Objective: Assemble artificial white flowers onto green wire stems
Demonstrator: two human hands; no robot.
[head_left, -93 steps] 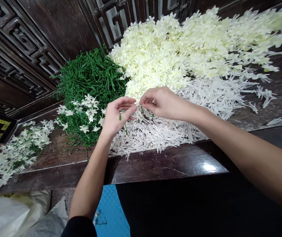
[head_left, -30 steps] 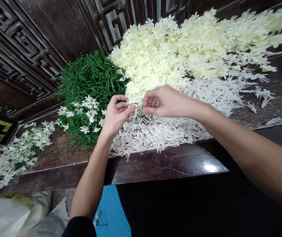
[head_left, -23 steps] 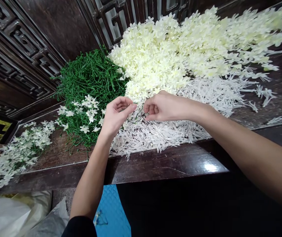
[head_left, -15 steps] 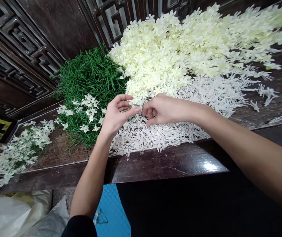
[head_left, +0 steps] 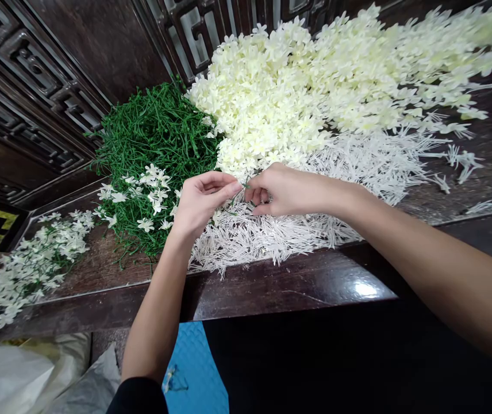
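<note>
My left hand (head_left: 203, 198) pinches a thin green artificial stem (head_left: 232, 210) between thumb and forefinger. Close on its right, my right hand (head_left: 274, 190) has its thumb and forefinger pressed together at the stem's upper end; its other fingers are curled. Whatever small piece the right fingertips hold is hidden. Both hands are over a heap of white plastic sprigs (head_left: 263, 238). Just behind them lies a big pile of cream-white flower heads (head_left: 267, 109). Left of my left hand is a heap of green stems (head_left: 155, 132), with several white-flowered stems (head_left: 153, 192) lying on it.
Finished-looking white flower sprays (head_left: 41, 259) lie at the bench's left end. The dark wooden bench (head_left: 289, 290) has a carved lattice back (head_left: 47, 69). Below stand pale plastic bags (head_left: 8, 368) beside a blue mat (head_left: 194, 356).
My left hand's fingers have closed from a looser spread into a pinch, its fingertips now nearly meeting my right hand's. The right hand has hardly moved.
</note>
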